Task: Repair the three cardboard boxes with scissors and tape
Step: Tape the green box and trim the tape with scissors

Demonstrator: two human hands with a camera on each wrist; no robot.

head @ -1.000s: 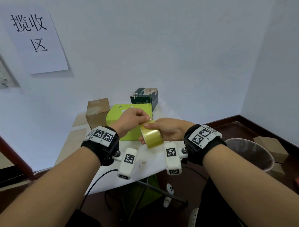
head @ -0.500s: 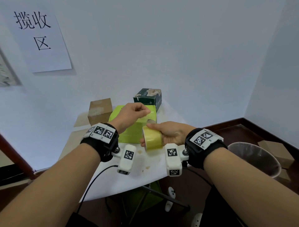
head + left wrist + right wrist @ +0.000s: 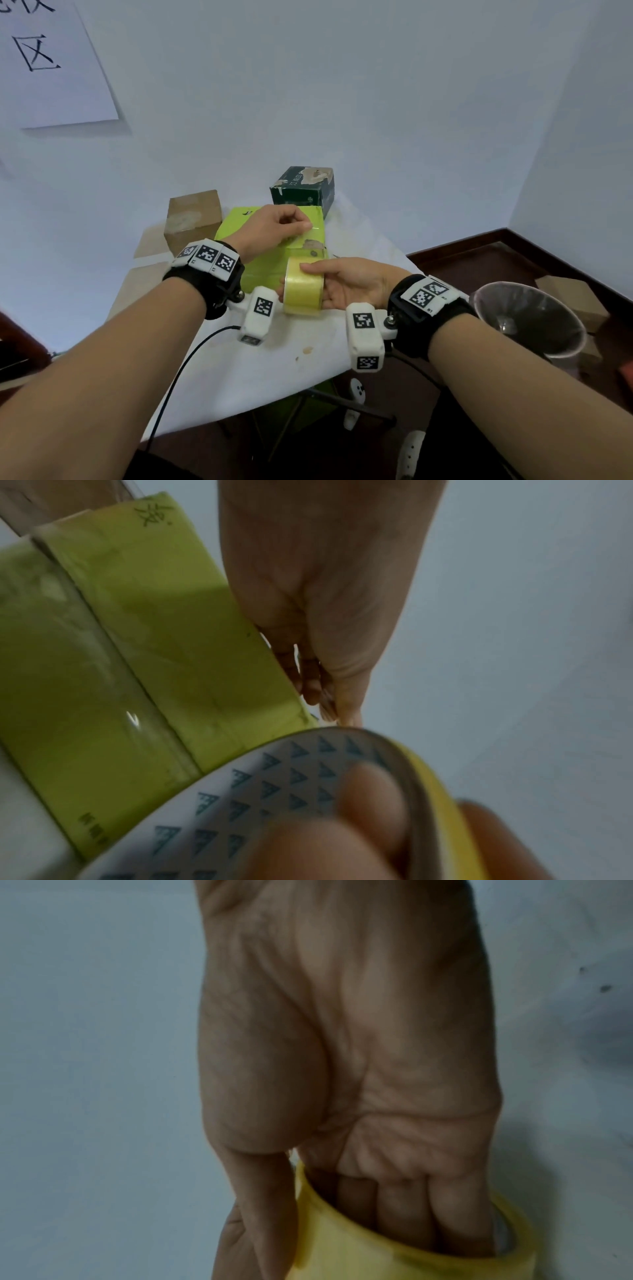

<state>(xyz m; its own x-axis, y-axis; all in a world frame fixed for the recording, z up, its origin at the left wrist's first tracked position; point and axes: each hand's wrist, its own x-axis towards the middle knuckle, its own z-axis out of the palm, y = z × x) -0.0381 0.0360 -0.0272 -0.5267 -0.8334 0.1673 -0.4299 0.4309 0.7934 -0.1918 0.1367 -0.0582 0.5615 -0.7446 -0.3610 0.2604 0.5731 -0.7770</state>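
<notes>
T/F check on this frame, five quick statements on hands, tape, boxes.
1. The right hand holds the yellow tape roll. True.
2. The left hand pinches the pulled-out tape end above the green box. True.
3. The left hand holds scissors. False: no scissors are in view.
4. The brown box sits on top of the green box. False: it stands beside it on the table.
5. A dark green box stands behind the green box. True.
</notes>
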